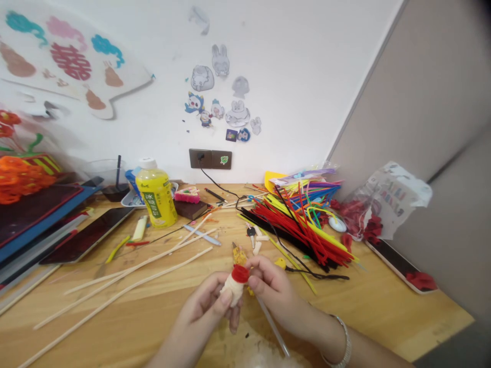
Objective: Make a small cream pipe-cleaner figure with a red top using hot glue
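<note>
Held over the wooden desk (356, 312) is a small pipe-cleaner figure (233, 287) with a cream body and a red fuzzy band at its top. My left hand (203, 317) wraps around the cream body from below. My right hand (268, 289) pinches the figure near the red band. A yellow fuzzy tuft (240, 256) rises behind the band, and a thin grey rod (273, 327) runs down to the lower right beneath my right hand. My fingers hide part of the figure.
Several long bamboo sticks (115, 289) lie left of my hands. A large heap of colored pipe cleaners (303, 225) sits to the right. Farther back stand a yellow drink bottle (155, 197) and a tablet (88, 235). A plastic bag (387, 202) with red pieces lies at the right.
</note>
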`<state>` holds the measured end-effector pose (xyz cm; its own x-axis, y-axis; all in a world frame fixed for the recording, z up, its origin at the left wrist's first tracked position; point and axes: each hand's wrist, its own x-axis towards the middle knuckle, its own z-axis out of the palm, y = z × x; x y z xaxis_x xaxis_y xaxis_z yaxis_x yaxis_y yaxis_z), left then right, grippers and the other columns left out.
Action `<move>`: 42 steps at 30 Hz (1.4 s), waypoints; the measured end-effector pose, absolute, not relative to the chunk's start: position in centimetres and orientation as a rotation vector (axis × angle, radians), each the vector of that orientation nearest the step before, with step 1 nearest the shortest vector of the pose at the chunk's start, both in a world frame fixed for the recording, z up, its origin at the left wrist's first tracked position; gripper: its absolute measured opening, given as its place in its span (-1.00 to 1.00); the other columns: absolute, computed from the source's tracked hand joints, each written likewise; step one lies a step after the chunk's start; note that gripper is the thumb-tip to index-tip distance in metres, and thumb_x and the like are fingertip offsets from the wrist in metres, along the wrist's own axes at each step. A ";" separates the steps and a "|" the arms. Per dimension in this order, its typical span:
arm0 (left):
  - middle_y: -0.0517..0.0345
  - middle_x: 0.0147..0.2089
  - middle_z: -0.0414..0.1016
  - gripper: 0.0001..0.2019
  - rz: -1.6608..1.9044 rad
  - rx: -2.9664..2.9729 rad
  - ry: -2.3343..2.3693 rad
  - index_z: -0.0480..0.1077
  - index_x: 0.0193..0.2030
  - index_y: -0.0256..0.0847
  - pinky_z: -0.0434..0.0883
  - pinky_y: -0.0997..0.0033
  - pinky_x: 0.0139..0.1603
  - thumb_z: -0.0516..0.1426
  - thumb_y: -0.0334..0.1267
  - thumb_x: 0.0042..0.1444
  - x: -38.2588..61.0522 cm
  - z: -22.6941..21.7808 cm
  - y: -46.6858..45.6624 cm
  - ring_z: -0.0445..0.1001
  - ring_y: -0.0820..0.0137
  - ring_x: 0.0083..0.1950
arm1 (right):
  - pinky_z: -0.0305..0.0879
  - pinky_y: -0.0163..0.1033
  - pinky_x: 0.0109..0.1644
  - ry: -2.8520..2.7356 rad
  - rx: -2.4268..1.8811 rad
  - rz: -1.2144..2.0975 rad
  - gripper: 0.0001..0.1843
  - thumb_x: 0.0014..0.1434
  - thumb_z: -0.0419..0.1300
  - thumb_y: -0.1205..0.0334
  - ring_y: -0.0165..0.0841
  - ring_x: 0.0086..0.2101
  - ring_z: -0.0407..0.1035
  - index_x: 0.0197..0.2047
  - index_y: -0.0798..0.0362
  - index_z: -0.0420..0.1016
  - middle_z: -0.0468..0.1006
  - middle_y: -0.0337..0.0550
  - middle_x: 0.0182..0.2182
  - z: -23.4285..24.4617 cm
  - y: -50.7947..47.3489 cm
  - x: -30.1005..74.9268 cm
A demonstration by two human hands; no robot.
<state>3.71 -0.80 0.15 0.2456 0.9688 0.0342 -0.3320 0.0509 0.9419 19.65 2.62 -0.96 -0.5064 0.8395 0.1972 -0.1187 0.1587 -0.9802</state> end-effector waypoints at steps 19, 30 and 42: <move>0.30 -0.53 0.34 -0.65 1.128 1.176 0.897 0.38 -0.30 -0.19 0.25 0.54 -0.57 0.22 0.04 -0.09 4.1 -1.0 -0.7 0.24 0.52 -0.59 | 0.20 -0.33 -0.31 -1.517 -0.675 1.622 -0.70 0.14 0.18 0.07 -0.46 -0.42 0.30 -0.15 0.09 0.34 0.40 -0.25 -0.43 -1.1 2.2 19.1; 0.29 -0.57 0.28 -0.65 1.092 1.139 0.849 0.35 -0.45 -0.22 0.25 0.53 -0.58 0.14 0.07 -0.01 4.0 -0.4 -0.6 0.24 0.51 -0.60 | -0.05 -0.38 -0.50 -1.778 -0.739 1.401 -0.65 0.15 0.14 0.06 -0.52 -0.56 0.00 -0.04 0.06 0.39 0.15 -0.38 -0.58 -0.6 2.7 20.0; 0.23 -0.56 0.35 -0.71 1.014 0.824 0.471 0.40 -0.40 -0.26 0.23 0.59 -0.68 0.14 -0.02 0.05 4.1 -3.0 -0.5 0.25 0.57 -0.68 | -0.15 -0.40 -0.57 -1.794 -0.752 1.425 -0.57 0.08 0.17 -0.06 -0.55 -0.63 -0.06 -0.17 0.15 0.43 0.09 -0.44 -0.66 0.6 2.8 20.3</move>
